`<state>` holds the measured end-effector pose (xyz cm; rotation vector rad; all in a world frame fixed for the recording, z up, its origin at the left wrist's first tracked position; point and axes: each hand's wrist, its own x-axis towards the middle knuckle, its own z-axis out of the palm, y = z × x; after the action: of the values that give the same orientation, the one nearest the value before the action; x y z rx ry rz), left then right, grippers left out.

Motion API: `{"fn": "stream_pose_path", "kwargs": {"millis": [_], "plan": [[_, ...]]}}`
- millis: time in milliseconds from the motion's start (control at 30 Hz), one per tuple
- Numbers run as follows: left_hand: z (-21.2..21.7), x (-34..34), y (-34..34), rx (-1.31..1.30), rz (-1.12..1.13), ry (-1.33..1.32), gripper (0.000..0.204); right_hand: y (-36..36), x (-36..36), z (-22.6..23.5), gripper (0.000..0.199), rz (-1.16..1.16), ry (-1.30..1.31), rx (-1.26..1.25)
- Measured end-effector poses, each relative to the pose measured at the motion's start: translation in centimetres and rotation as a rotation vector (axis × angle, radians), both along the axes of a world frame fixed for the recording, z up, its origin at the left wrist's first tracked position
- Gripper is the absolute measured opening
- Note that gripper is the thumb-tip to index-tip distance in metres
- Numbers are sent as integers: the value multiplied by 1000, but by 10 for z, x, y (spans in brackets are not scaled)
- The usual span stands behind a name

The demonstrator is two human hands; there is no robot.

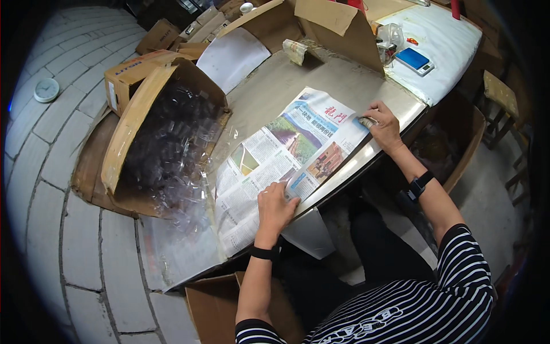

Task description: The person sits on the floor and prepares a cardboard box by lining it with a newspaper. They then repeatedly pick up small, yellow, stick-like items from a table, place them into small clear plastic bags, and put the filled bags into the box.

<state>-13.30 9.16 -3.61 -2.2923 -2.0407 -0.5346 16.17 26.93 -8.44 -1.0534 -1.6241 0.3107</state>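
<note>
Resting our left hand (276,209), fingers loosely spread, at 7 o'clock on the thin, creased newspaper (295,152) mid-table, we pinch its curled 2 o'clock corner with our right hand (384,126). An open cardboard carton (123,143) of glossy clear plastic pieces (175,135) crowds 9 o'clock. Red and blue headline characters top the page.

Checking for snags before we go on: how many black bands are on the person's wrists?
2: the left wristband, behind the left hand on the newspaper, and the right wristband, behind the right hand. Both wrists show, so none seems hidden there.
</note>
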Motion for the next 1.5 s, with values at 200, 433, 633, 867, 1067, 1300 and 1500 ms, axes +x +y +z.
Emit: {"fn": "stream_pose_path", "kwargs": {"millis": [200, 433, 633, 867, 1067, 1300, 1500], "plan": [[-2, 15, -14, 269, -51, 427, 12, -10, 16, 22, 7, 275, 206, -564], [-19, 5, -61, 192, -80, 267, 21, -3, 65, 7, 18, 545, 275, -533], [-8, -13, -84, -8, 17, -232, 31, -15, 65, 22, 20, 422, -63, -498], [-5, -88, -89, -291, 333, -693, 14, 6, 51, -1, 9, 230, -378, -109], [-17, -123, -91, -327, 419, -671, 15, 15, 57, 4, 13, 265, -227, -450], [-17, -84, -91, -124, 477, -371, 16, 26, 47, -15, 18, 16, -368, -157], [-20, -87, -106, -60, 434, -474, 16, 23, 47, -10, 10, 356, 285, -418]]}}
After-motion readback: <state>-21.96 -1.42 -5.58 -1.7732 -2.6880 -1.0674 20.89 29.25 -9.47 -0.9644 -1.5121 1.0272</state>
